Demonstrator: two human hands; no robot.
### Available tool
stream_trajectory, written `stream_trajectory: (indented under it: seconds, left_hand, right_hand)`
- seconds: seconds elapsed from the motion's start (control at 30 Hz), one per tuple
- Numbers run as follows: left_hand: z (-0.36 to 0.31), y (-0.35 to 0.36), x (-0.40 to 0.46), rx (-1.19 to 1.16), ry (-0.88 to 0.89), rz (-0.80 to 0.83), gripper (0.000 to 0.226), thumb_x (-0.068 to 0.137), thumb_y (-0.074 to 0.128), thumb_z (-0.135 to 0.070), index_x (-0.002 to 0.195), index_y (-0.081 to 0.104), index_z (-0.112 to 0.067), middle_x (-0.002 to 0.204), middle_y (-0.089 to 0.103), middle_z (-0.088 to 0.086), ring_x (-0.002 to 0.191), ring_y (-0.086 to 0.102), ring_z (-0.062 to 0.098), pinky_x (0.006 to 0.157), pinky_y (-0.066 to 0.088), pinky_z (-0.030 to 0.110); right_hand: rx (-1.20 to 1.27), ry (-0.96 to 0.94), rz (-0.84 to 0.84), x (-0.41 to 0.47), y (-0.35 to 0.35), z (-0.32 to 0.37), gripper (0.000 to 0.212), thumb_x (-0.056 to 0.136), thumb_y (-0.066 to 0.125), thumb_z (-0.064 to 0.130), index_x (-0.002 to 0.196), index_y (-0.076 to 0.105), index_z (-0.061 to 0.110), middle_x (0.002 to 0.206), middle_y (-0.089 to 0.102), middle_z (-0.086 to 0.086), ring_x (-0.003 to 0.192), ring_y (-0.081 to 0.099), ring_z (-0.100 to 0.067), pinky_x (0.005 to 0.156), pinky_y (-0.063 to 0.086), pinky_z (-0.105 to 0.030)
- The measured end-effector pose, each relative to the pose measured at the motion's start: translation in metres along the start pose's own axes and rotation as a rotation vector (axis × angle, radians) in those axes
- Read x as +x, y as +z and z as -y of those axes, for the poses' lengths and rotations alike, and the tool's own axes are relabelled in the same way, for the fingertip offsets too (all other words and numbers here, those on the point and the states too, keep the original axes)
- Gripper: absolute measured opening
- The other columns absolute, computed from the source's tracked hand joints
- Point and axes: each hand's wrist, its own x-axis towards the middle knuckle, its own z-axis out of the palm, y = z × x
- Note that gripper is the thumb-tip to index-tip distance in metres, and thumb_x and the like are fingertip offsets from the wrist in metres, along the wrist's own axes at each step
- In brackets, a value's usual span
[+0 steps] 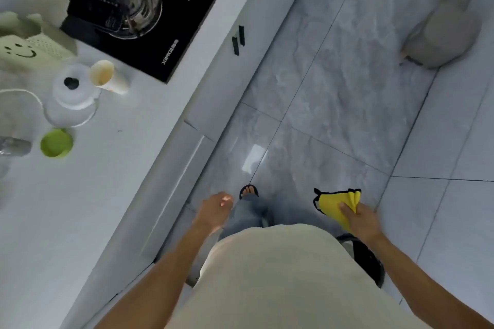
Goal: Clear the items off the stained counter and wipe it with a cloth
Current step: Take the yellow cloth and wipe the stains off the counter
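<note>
My right hand grips a folded yellow cloth with black trim, held over the floor at my right side. Beside my leg hangs my left hand, fingers loosely curled and holding nothing. The white counter runs along the left. On it stand a stained paper cup, a clear lidded jar, a green cup and a cream holder with a smiley face. Both hands are away from the counter.
A black cooktop with a steel pot sits at the counter's far end. A metal object shows at the left edge. Grey cabinet fronts border the tiled floor. A grey bag lies far right.
</note>
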Motion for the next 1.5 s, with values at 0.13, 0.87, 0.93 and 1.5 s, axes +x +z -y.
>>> stream_trajectory:
  seconds: [0.13, 0.87, 0.93, 1.5]
  left_hand:
    - [-0.093, -0.034, 0.051, 0.016, 0.136, 0.036, 0.027, 0.107, 0.051, -0.036, 0.122, 0.071, -0.028, 0.119, 0.072, -0.002, 0.106, 0.064, 0.018, 0.091, 0.046, 0.029]
    - [-0.278, -0.131, 0.186, 0.434, -0.010, 0.070, 0.026, 0.108, 0.051, -0.032, 0.120, 0.073, -0.027, 0.127, 0.075, 0.002, 0.119, 0.068, 0.028, 0.102, 0.052, 0.035]
    - [-0.290, -0.141, 0.197, 0.429, -0.036, 0.081, 0.025, 0.108, 0.052, -0.032, 0.120, 0.073, -0.026, 0.129, 0.074, 0.002, 0.120, 0.067, 0.027, 0.103, 0.051, 0.034]
    - [-0.590, -0.215, 0.350, 0.208, 0.105, 0.104, 0.037, 0.109, 0.048, -0.040, 0.135, 0.066, -0.023, 0.138, 0.067, 0.009, 0.121, 0.065, 0.029, 0.110, 0.050, 0.040]
  right_hand:
    - [0.131, 0.213, -0.058, -0.001, -0.005, -0.022, 0.049, 0.104, 0.061, 0.030, 0.074, 0.052, -0.008, 0.071, 0.055, -0.031, 0.076, 0.062, -0.043, 0.071, 0.046, -0.050]
    - [0.411, 0.142, -0.117, 0.241, -0.247, 0.177, 0.046, 0.105, 0.055, 0.038, 0.068, 0.041, 0.014, 0.065, 0.045, -0.003, 0.058, 0.041, -0.018, 0.053, 0.028, -0.034]
    - [0.430, 0.111, -0.130, 0.262, -0.266, 0.200, 0.047, 0.105, 0.055, 0.038, 0.067, 0.037, 0.015, 0.063, 0.042, -0.003, 0.058, 0.039, -0.018, 0.053, 0.026, -0.033]
    - [0.332, 0.309, -0.093, 0.360, -0.358, 0.222, 0.047, 0.106, 0.054, 0.034, 0.101, 0.063, -0.012, 0.091, 0.067, -0.030, 0.078, 0.058, -0.039, 0.067, 0.036, -0.038]
